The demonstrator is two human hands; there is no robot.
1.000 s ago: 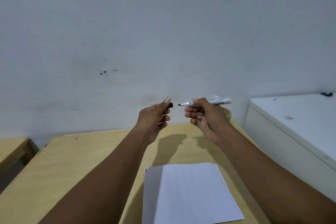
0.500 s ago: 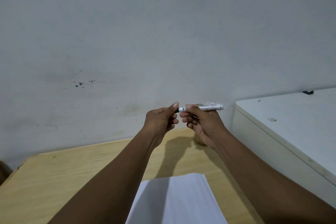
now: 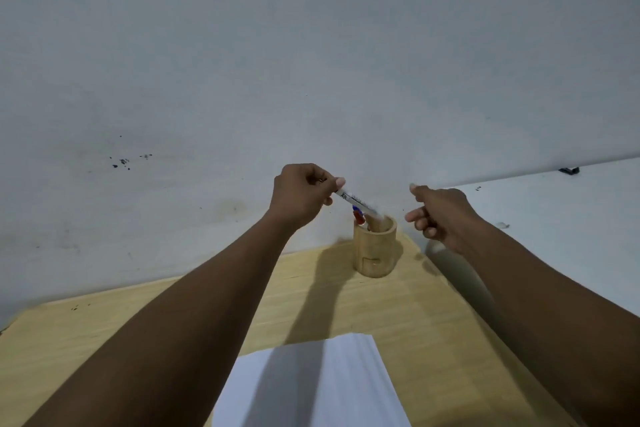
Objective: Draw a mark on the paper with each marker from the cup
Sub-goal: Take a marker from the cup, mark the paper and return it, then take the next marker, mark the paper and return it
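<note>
My left hand (image 3: pixel 299 196) grips the capped end of a white marker (image 3: pixel 358 202) that slants down to the right, its lower end at the mouth of a wooden cup (image 3: pixel 374 253). A blue-and-red marker top (image 3: pixel 358 215) pokes out of the cup. My right hand (image 3: pixel 438 213) hovers to the right of the cup, fingers loosely curled, holding nothing. A white sheet of paper (image 3: pixel 329 381) lies on the wooden table (image 3: pixel 104 340) near me, partly shaded by my left arm.
The cup stands at the table's far right corner against a grey wall (image 3: pixel 311 62). A white cabinet top (image 3: pixel 554 211) adjoins the table on the right, with a small dark object (image 3: pixel 569 170) at its back.
The cap went back on the marker. The marker passed from my right hand to my left and now slants into the cup. My right hand let go and moved right.
</note>
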